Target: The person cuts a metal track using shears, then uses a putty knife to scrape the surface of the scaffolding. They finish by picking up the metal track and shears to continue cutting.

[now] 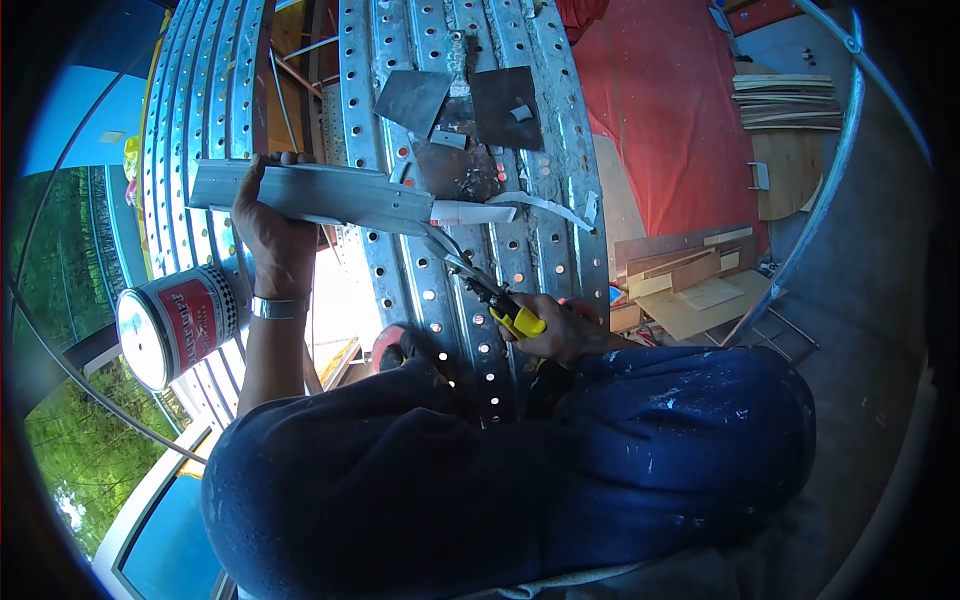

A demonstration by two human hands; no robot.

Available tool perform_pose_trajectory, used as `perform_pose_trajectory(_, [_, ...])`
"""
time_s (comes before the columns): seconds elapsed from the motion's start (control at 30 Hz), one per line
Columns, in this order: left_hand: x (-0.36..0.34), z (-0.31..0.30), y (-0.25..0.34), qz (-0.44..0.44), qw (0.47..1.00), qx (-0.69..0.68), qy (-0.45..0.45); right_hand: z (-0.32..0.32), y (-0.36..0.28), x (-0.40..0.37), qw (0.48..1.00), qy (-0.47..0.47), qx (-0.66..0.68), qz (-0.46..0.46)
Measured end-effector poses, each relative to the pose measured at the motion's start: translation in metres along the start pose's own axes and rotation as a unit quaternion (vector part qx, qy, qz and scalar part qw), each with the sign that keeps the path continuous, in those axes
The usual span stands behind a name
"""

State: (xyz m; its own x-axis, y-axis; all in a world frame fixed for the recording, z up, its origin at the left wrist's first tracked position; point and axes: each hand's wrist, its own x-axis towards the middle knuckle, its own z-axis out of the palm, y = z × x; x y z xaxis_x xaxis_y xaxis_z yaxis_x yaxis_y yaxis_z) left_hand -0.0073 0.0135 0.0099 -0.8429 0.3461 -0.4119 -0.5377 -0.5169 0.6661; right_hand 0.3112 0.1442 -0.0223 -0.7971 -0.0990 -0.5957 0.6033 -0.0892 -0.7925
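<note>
My left hand (272, 215) is wrapped round a grey metal channel (345, 195), held crosswise above the perforated planks. In my right hand (570, 328) are tin snips (520, 318) with yellow and black handles. Their blades meet the right end of the channel, near its lower corner. Just beyond that end lie a white strip (470, 212) and a thin curled strip (550, 206). Farther up the plank rest two dark flat sheets (412, 100) (505, 105) and a small grey offcut (448, 139).
I sit on a perforated metal scaffold plank (530, 240), knees bent. A second plank (205, 90) runs along the left, with a paint can (178, 325) beside my forearm. Scaffold tubes (845, 140) curve past on the right. Lower down are a red sheet (660, 130) and stacked boards (785, 102).
</note>
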Motion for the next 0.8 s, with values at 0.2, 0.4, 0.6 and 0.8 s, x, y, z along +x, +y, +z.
perform_pose_trajectory(0.2, [-0.002, 0.000, 0.001, -0.017, 1.000, 0.009, -0.009, 0.003, 0.004, -0.002, 1.000, 0.017, -0.007, 0.008])
perform_pose_trajectory(0.4, [-0.004, 0.004, 0.004, -0.023, 0.999, 0.020, -0.019, 0.000, -0.040, -0.012, 0.994, 0.033, -0.070, 0.072])
perform_pose_trajectory(0.6, [-0.005, 0.001, 0.006, -0.031, 0.997, 0.034, -0.068, -0.009, 0.017, -0.002, 0.996, -0.075, 0.032, 0.039])
perform_pose_trajectory(0.8, [-0.005, -0.004, -0.001, -0.026, 0.996, 0.044, -0.079, -0.002, 0.025, -0.006, 0.995, -0.039, 0.086, 0.044])
